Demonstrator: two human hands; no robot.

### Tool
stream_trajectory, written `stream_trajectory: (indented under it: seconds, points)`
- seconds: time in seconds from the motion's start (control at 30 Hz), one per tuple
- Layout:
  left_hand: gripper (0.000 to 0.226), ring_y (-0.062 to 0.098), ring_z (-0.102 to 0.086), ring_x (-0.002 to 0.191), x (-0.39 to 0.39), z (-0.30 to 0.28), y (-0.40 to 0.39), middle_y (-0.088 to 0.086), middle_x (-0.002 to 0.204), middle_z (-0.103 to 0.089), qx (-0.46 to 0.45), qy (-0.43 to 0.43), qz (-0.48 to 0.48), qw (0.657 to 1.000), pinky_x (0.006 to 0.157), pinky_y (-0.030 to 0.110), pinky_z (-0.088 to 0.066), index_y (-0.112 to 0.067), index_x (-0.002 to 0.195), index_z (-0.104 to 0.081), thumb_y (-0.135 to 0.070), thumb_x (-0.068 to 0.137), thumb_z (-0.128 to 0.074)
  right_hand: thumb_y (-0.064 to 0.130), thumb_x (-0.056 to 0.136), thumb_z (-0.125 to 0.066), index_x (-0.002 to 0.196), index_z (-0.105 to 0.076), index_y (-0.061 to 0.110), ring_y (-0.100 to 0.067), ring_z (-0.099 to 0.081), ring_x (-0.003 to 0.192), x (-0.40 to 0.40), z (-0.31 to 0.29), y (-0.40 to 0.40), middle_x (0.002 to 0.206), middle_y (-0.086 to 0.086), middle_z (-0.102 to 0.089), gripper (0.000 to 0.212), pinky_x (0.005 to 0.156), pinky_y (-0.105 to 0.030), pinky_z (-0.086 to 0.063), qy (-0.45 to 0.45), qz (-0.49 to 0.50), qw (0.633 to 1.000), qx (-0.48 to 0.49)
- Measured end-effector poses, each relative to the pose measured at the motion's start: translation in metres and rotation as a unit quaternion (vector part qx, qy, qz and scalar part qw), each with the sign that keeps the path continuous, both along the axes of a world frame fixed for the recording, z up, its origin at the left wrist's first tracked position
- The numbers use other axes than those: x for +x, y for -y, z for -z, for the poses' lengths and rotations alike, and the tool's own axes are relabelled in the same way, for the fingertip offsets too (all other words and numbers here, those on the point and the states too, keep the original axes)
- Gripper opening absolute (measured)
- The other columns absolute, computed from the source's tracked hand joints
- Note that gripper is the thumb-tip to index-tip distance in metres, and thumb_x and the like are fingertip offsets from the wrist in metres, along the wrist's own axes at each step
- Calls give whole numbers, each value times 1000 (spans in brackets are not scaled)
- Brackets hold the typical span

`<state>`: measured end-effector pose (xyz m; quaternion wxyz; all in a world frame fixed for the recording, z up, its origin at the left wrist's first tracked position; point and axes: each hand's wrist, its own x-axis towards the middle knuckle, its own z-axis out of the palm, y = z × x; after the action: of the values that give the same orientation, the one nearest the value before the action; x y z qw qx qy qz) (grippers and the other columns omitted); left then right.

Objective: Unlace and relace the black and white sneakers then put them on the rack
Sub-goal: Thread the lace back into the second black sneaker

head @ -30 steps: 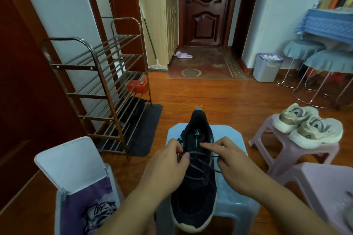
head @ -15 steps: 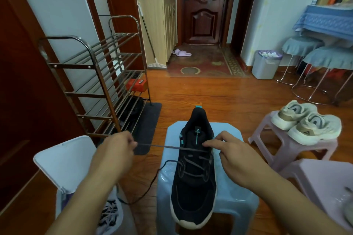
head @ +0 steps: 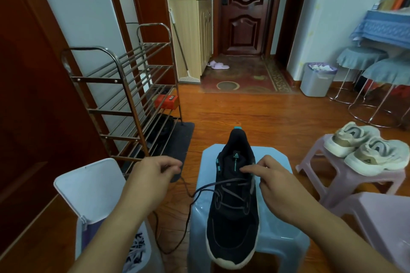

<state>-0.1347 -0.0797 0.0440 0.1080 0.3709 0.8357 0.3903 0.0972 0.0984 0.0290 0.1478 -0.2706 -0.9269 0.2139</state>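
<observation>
A black sneaker with a white sole [head: 233, 224] lies on a light blue stool [head: 281, 235], its toe toward me. My left hand [head: 153, 175] is out to the left of the shoe and pinches the dark lace [head: 188, 210], which sags in a loop down beside the stool. My right hand [head: 275, 182] rests on the shoe's right side by the upper eyelets, index finger pointing at the tongue and the other fingers curled at the edge. The metal shoe rack [head: 124, 95] stands at the left against the wall.
A pair of cream sneakers [head: 363, 150] sits on a pink stool [head: 332, 175] at the right; another pink stool [head: 381, 224] is nearer me. A white lidded bin [head: 97, 204] stands at my left knee. An orange box [head: 166, 101] lies on the rack. A grey wastebasket [head: 317, 80] is farther back.
My left hand first pulled the lace out to the left until it was taut, then came back closer, so the lace now hangs slack. My right hand stayed at the eyelets.
</observation>
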Motion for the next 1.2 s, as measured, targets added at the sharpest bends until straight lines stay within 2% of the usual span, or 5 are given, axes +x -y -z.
stream_trajectory:
  seconds: [0.43, 0.53, 0.67, 0.9, 1.2]
  points:
    - [21, -1, -64, 85, 19, -5, -30, -14, 81, -72, 115, -6, 38, 993, 76, 19, -48, -33, 86, -73, -19, 99, -64, 6, 100, -46, 130, -62, 28, 6, -49, 100, -10, 1, 5, 105, 23, -44, 40, 80, -12, -44, -99, 40, 994, -26]
    - [2, -5, -57, 59, 31, -5, -37, -3, 76, -72, 153, 90, 20, 984, 62, 22, -41, -23, 100, -65, -21, 99, -64, 6, 99, -47, 127, -63, 26, 6, -49, 99, -9, 2, 5, 105, 24, -44, 38, 78, -11, -43, -107, 45, 993, -21]
    - [29, 8, -46, 50, 42, 10, -50, -7, 57, -55, 119, 227, -69, 964, 53, 26, -36, -10, 85, -57, -35, 101, -61, 4, 99, -47, 125, -65, 23, 9, -48, 99, -9, 1, 6, 105, 22, -46, 37, 76, -4, -39, -112, 48, 992, -25]
    - [17, 8, -27, 42, 51, 11, -54, 5, 69, -59, 183, 519, -105, 829, 35, 19, -21, -3, 98, -65, -21, 99, -65, 4, 100, -46, 124, -66, 25, 9, -49, 100, -8, 2, 5, 109, 16, -51, 37, 80, -4, -39, -124, 68, 988, -63]
    - [18, 12, -67, 72, 63, 11, -44, 1, 77, -67, 73, 268, -39, 960, 65, 21, -48, -16, 92, -69, -13, 83, -83, 0, 92, -54, 115, -70, 18, 4, -41, 100, -10, 5, 8, 102, 18, -48, 33, 86, -4, -31, -131, 69, 987, 61]
